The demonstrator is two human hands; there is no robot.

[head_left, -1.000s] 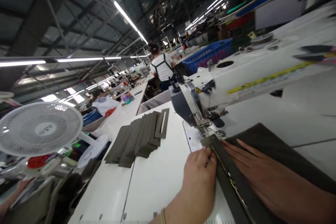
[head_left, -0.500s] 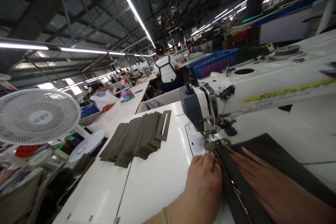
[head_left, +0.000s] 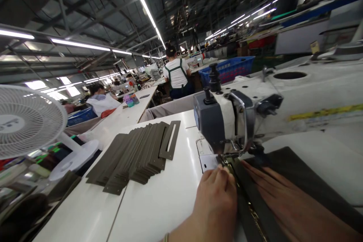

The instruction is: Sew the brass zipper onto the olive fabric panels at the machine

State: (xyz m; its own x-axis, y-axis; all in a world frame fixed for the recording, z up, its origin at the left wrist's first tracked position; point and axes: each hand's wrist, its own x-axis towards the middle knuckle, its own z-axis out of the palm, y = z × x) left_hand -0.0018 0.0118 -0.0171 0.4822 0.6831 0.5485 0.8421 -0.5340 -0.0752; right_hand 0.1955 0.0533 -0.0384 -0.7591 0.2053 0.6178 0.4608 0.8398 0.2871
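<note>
A dark olive fabric panel (head_left: 300,170) lies on the white table under the sewing machine (head_left: 224,124). A gold zipper (head_left: 255,217) runs lengthwise along it, its far end at the presser foot. Beside the zipper, my left hand (head_left: 217,194) has its fingers curled together on the panel's left edge, close to the needle area; the fingertips are partly hidden. My right hand (head_left: 279,193) rests flat on the fabric to the right of the zipper, fingers stretched toward the machine. The needle itself cannot be made out.
A fanned stack of olive pieces (head_left: 133,155) lies left of the machine, with a slotted piece (head_left: 170,140) at its right end. A white fan (head_left: 31,121) stands far left. Ahead are a blue basket (head_left: 227,68) and a seated co-worker (head_left: 177,73).
The panel and both hands have moved slightly forward, bringing the zipper's end beneath the presser foot. The view has shifted, so the machine looks larger and the fan sits further left.
</note>
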